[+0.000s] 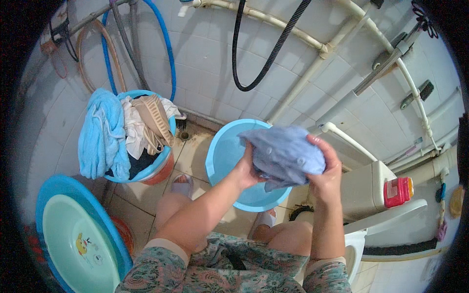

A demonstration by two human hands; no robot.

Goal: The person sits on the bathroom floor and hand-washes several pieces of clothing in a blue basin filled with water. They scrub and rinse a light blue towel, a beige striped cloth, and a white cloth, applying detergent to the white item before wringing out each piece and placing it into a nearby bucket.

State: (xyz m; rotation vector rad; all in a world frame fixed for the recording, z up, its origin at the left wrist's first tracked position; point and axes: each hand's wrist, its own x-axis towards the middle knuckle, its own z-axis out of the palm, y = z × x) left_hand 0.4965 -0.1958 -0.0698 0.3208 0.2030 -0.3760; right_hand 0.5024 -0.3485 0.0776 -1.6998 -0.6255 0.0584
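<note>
Both of my hands grip a bunched, wet-looking blue-grey cloth garment [286, 154], its exact kind hidden by the folds. My left hand [248, 171] is closed on the garment's left side, its fingers partly behind the fabric. At the right end, my right hand [327, 168] wraps round the bundle with the thumb on top. The garment is held up above a light blue plastic basin [222, 158], which stands on the tiled floor in front of me. The basin's right part is covered from view by the cloth and my hand.
At left, a blue tub [146, 173] is heaped with clothes and a blue towel [102, 136]. Nearer stand a green basin [73, 244] and a larger blue basin [46, 195]. A toilet [381, 219] with a red container [396, 192] is on the right. A black hose [259, 78] hangs ahead.
</note>
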